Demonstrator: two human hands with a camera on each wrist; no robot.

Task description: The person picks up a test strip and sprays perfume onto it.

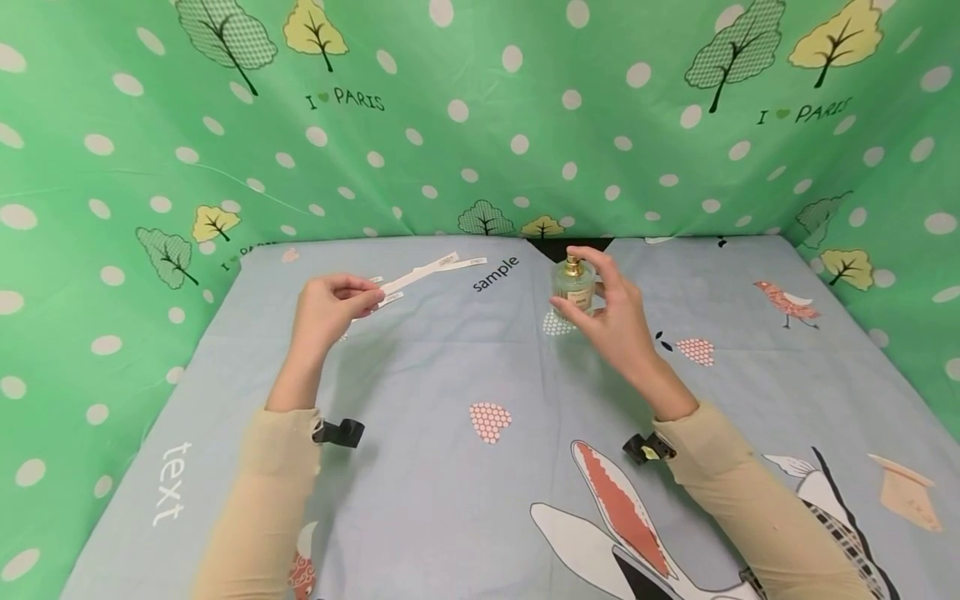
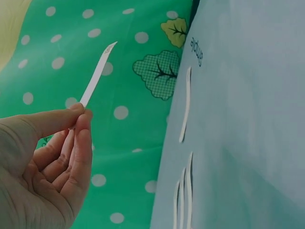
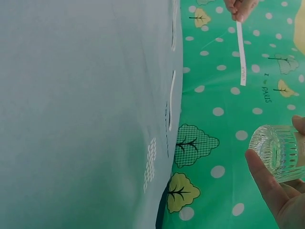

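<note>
Between thumb and fingertips my left hand (image 1: 330, 307) pinches one end of a white perfume test strip (image 1: 420, 275). Its free end, with small print, slants up towards the right. My right hand (image 1: 618, 317) grips a clear glass perfume bottle (image 1: 579, 300), thumb low on the bottle and a finger on the gold sprayer (image 1: 573, 263). Bottle and strip are held apart, both above the table. In the right wrist view, the ribbed glass base (image 3: 274, 148) shows. Another strip (image 2: 187, 105) lies alone on the cloth, near several strips side by side (image 2: 189, 191).
A grey-blue printed cloth (image 1: 420, 392) covers the table. Behind it hangs a green dotted curtain (image 1: 420, 183), which also rises at both sides. A black patch (image 1: 555, 248) shows at the table's back edge. Black wrist straps (image 1: 341, 432) sit at both sleeves.
</note>
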